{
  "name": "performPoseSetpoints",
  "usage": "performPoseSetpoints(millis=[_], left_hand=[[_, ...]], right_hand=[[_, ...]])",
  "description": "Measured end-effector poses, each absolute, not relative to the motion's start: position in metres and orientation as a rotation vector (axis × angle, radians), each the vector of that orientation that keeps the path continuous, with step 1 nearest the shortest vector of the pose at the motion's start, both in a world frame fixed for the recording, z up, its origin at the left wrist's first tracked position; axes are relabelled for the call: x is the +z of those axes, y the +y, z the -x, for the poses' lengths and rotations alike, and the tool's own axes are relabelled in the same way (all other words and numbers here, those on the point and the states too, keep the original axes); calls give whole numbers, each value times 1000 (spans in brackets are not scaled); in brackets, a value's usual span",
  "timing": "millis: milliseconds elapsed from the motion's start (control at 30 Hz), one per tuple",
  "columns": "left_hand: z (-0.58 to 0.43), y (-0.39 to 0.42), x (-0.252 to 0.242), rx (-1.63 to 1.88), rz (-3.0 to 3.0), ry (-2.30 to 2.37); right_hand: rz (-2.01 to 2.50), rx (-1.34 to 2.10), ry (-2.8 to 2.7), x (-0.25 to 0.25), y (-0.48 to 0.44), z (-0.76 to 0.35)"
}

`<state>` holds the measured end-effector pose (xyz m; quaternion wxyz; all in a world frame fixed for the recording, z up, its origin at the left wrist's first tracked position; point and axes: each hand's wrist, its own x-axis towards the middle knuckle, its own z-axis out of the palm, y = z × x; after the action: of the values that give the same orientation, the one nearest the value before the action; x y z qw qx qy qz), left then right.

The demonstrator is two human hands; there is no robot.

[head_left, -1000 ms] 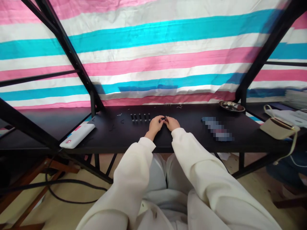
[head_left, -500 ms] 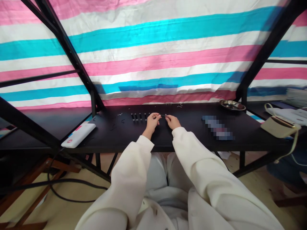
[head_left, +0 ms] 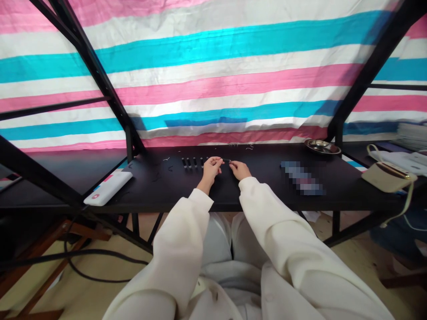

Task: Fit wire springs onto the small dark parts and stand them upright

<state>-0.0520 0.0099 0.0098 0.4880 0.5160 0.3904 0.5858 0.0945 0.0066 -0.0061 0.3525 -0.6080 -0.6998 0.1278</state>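
Observation:
Between my two hands, just above the black table, is a thin black stick-like piece; its exact kind is too small to make out. My left hand pinches its left end, fingers closed. With closed fingertips, my right hand grips the other end. Left of my left hand, several short black cylinders with pale ends lie side by side in a row, the last one partly hidden by my fingers. Small white scraps are scattered near the table's back edge.
A white box-like device lies at the left. On the right are a shiny metal dish, a blurred-out flat item and a cream handbag. Black metal frame bars slant up before a striped sheet.
Both hands keep almost the same place and hold on the black piece. The piece shows slightly more plainly between the fingers; the view has shifted a little.

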Motion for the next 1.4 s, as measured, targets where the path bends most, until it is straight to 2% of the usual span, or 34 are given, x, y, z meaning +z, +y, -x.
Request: performPoseSetpoints(millis=[433,733,1400], left_hand=[[50,7,7,1513,-1622,1055],[50,8,2,1384,-1627,1030],[52,9,-1,1336,-1700,1062]], right_hand=[[1812,174,-1829,4,-2,-96],[1539,187,-1931,-6,3,-95],[1476,137,-1964,-8,2,-95]])
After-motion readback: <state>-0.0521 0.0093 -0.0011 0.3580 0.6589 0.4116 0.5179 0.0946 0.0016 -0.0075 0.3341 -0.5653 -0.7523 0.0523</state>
